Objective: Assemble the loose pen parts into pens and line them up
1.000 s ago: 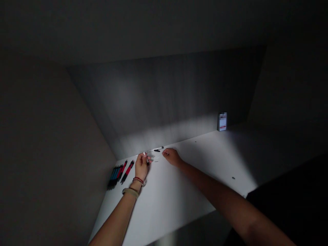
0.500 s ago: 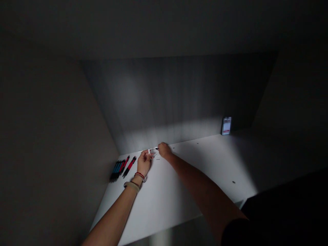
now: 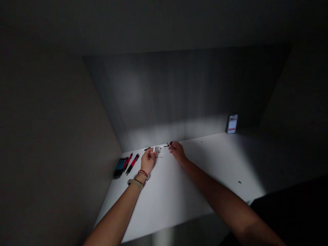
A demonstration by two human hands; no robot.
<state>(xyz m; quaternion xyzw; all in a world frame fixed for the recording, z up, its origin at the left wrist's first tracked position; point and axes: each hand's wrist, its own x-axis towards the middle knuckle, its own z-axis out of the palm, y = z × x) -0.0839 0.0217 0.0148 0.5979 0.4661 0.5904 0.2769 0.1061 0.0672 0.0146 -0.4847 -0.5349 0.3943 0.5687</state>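
Near the back edge of the white surface (image 3: 148,208), my left hand (image 3: 148,162) is closed on a small white piece (image 3: 154,149). To its right, my right hand (image 3: 177,151) pinches a small black piece (image 3: 171,143), apart from my left hand. Small dark parts (image 3: 147,149) lie along the back edge behind my hands; their kind is too small to tell. Left of my left hand lies a red and black pen (image 3: 132,164). Farther left, several blue and black pens (image 3: 119,167) and red and black pens (image 3: 127,162) lie side by side.
A phone with a lit, blurred screen (image 3: 232,124) leans at the back right. A grey panel (image 3: 174,95) rises behind the surface, and a dark side wall (image 3: 64,136) stands on the left. A small dark round spot (image 3: 240,182) shows at front right.
My right hand has drawn away to the right from my left hand with the small black piece. My left hand keeps the white piece. The whole view has shifted slightly.
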